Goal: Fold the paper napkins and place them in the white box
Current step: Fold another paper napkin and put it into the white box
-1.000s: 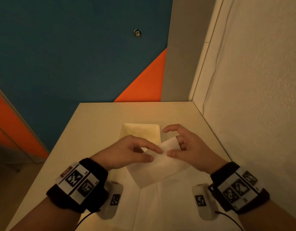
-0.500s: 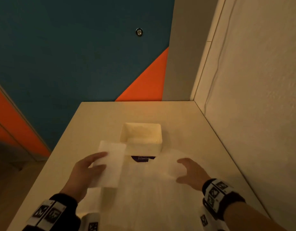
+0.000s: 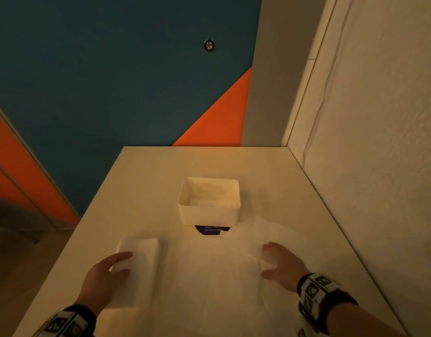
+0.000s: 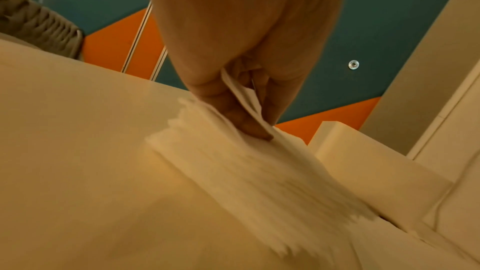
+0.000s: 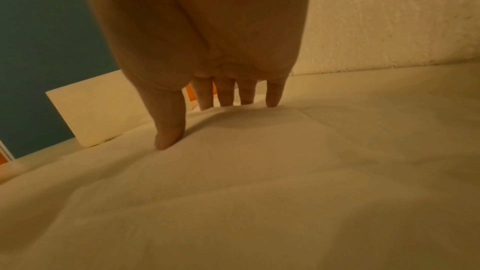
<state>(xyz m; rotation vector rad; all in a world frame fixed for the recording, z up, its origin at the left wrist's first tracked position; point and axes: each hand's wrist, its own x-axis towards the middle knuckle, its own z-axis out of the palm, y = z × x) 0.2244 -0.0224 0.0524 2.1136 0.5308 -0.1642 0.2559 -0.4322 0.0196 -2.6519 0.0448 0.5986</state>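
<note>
The white box (image 3: pixel 209 212) stands open-topped in the middle of the table, also seen in the left wrist view (image 4: pixel 363 163) and the right wrist view (image 5: pixel 98 110). My left hand (image 3: pixel 123 262) pinches a folded white napkin (image 3: pixel 141 251) between thumb and fingers, left of the box and low over the table; the left wrist view shows this grip (image 4: pixel 255 114) on the napkin (image 4: pixel 246 167). My right hand (image 3: pixel 267 261) rests with straight, spread fingers (image 5: pixel 226 95) on an unfolded napkin (image 3: pixel 270 232) right of the box.
More flat white napkins (image 3: pixel 221 276) cover the near middle of the table (image 3: pixel 148 178). A purple label (image 3: pixel 212 229) peeks out under the box's front. A textured white wall (image 3: pixel 379 166) runs along the table's right edge; the left edge drops to the floor.
Both hands held one napkin together in front of the box. My left hand has carried the folded napkin leftward and down; my right hand has let go and settled on the flat napkin at right.
</note>
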